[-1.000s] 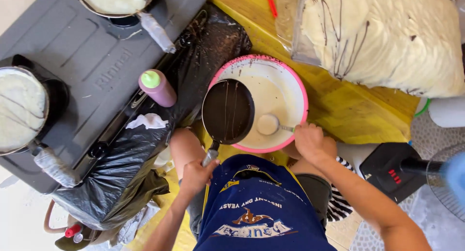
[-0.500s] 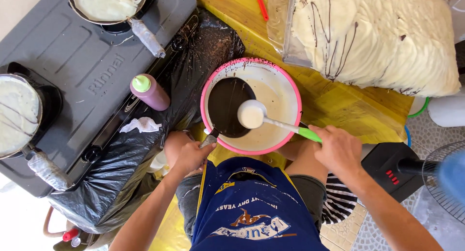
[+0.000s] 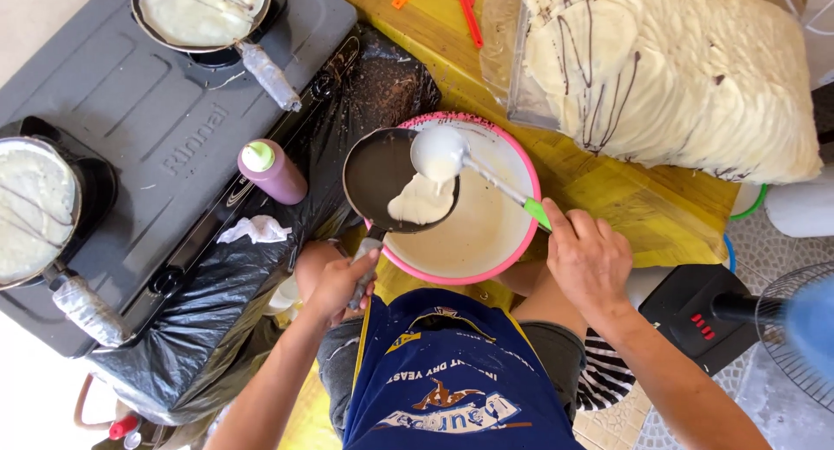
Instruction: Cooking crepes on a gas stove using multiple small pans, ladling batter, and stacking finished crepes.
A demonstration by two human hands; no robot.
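I note, far left, a grey gas stove [image 3: 130, 111] carrying two round pans of pale batter [image 3: 30, 207] [image 3: 201, 9]. A pink squeeze bottle with green cap [image 3: 271, 172] stands on black plastic sheeting [image 3: 217, 302]. My left hand [image 3: 340, 283] is clamped on the handle of a small dark round frying pan [image 3: 382, 176], held over a pink-rimmed bowl of batter [image 3: 486, 241]. My right hand [image 3: 586, 263] grips a green-handled white ladle [image 3: 439, 153], tipped, batter running into the pan. Right: bagged stack of pale crepes [image 3: 678, 76].
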